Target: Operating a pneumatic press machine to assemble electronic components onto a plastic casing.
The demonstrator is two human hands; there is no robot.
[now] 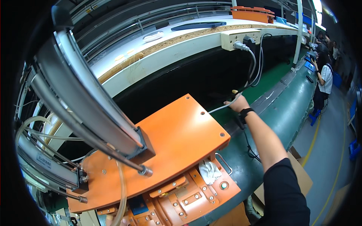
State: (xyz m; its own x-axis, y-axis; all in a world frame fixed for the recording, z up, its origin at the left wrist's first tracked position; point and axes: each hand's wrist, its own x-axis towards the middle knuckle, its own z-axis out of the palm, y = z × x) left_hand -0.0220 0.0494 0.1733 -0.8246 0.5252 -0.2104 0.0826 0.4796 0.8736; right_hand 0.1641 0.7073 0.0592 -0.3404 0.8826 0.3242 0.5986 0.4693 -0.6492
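Observation:
My right hand [240,103] reaches out past the right edge of an orange press plate [177,124]. Its fingers are curled round something dark that I cannot make out, beside a pale cable [222,108]. A black band circles the wrist. At the lower edge, only bits of my left hand [123,221] show near the orange lower fixture [188,203], partly behind a clear hose [123,188]; its fingers are mostly hidden. A crumpled white cloth [209,172] lies on the fixture near a green button [224,185].
Metal cylinders [90,90] rise from the orange plate at left. A power strip [237,38] with plugged-in cables is fixed to the white shelf edge [169,54]. A green conveyor [281,109] runs off to the right, where a person [323,75] stands. Cardboard [299,177] is below my right arm.

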